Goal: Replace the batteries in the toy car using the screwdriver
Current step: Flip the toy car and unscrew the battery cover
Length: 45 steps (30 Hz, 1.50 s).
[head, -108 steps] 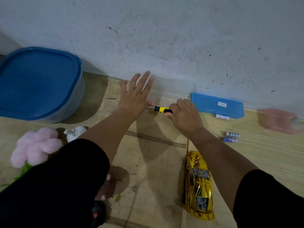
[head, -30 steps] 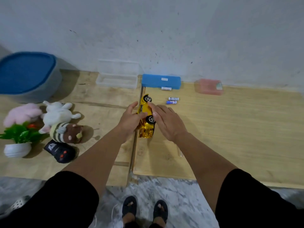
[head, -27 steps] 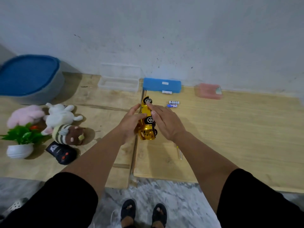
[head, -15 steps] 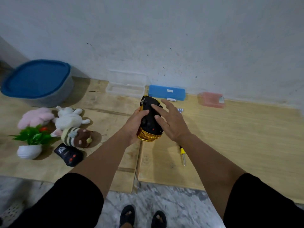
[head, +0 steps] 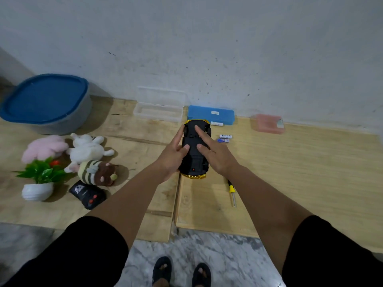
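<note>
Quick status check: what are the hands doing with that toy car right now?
Left hand and right hand steady the toy car, belly up. Screwdriver lies untouched. Nothing in the way.

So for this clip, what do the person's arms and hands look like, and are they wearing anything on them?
Both hands, left hand and right hand, are bare: no gloves, and no rings, watch or bracelet show. The forearms are bare too. Short black sleeves cover the upper arms down to about the elbow on both sides. No markings are visible on the fabric.
</note>
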Each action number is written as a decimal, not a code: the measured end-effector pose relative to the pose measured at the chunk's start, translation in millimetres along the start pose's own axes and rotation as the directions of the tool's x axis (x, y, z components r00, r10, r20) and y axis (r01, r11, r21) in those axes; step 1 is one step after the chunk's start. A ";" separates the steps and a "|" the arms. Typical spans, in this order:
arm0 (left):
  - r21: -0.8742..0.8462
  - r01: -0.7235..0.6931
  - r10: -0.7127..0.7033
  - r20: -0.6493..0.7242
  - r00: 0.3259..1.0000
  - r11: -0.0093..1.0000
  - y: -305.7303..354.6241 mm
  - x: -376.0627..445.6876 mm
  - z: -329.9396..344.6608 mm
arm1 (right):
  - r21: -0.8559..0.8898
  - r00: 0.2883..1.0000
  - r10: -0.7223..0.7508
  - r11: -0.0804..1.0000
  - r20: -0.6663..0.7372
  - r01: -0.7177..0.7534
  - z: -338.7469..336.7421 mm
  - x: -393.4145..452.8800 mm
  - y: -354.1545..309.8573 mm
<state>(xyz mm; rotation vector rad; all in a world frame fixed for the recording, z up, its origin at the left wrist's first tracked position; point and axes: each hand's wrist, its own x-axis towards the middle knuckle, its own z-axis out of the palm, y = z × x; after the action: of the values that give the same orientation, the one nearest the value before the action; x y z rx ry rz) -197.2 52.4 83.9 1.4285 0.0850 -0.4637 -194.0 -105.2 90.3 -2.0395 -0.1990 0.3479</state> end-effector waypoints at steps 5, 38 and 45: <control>0.437 -0.120 0.120 0.026 0.992 0.891 -4.2 1.5 0.1 | 0.043 0.998 0.057 0.998 -0.032 -0.056 -0.4 -2.4 6.8; 0.524 0.072 -0.075 -0.016 0.997 0.849 -16.7 21.0 1.6 | -0.336 0.894 0.351 0.836 -0.280 -0.433 -17.5 -25.3 76.3; 0.545 0.096 -0.088 -0.041 0.995 0.833 -32.9 17.9 10.7 | -0.404 0.845 0.426 0.746 -0.323 -0.530 1.4 -27.2 97.9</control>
<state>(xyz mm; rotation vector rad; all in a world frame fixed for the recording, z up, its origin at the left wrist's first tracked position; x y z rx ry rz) -195.1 35.2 49.0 2.0015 0.0321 -0.5872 -220.8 -158.1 7.8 -2.5997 0.4363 0.4249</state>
